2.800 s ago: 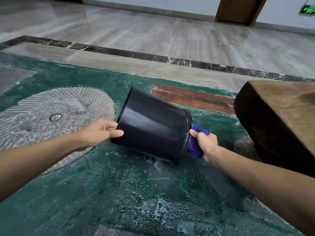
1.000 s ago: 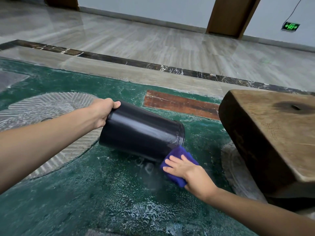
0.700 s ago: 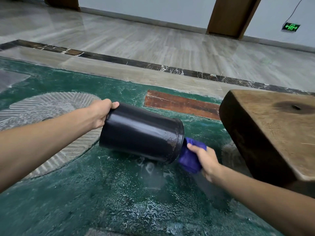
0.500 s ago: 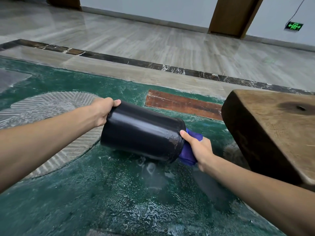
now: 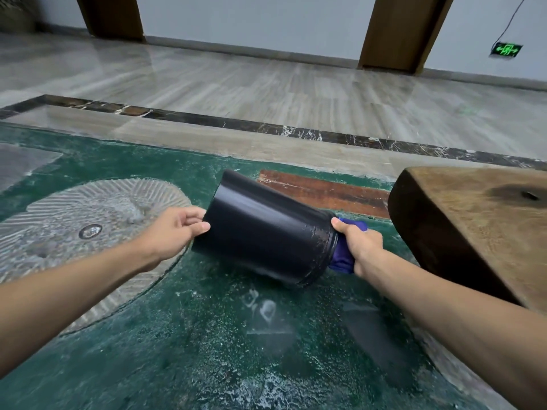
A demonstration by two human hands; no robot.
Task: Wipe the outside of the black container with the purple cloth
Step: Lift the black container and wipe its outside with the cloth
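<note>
both hands are busy: the left hand (image 5: 174, 232) pinches the flat end of the glossy black cylindrical plastic container (image 5: 266, 232), thumb and fingers closed on its edge, while the right hand (image 5: 359, 247) is clenched around the bunched purple cloth (image 5: 342, 258) and presses it against the ribbed end. the container hangs tilted above the wet green worktop (image 5: 207, 335), about mid-way across it and toward its far edge, with its lower right end close to the surface; contact can't be confirmed. its long axis runs from upper left down to lower right, the ribbed end pointing at the heavy brown wooden block (image 5: 473, 226) on the worktop's right edge. droplets cling near the ribs, so the job looks unfinished. to do this well, i'd keep the left grip firm, spin the container, and drag the cloth along the whole wall, not just the end.
</note>
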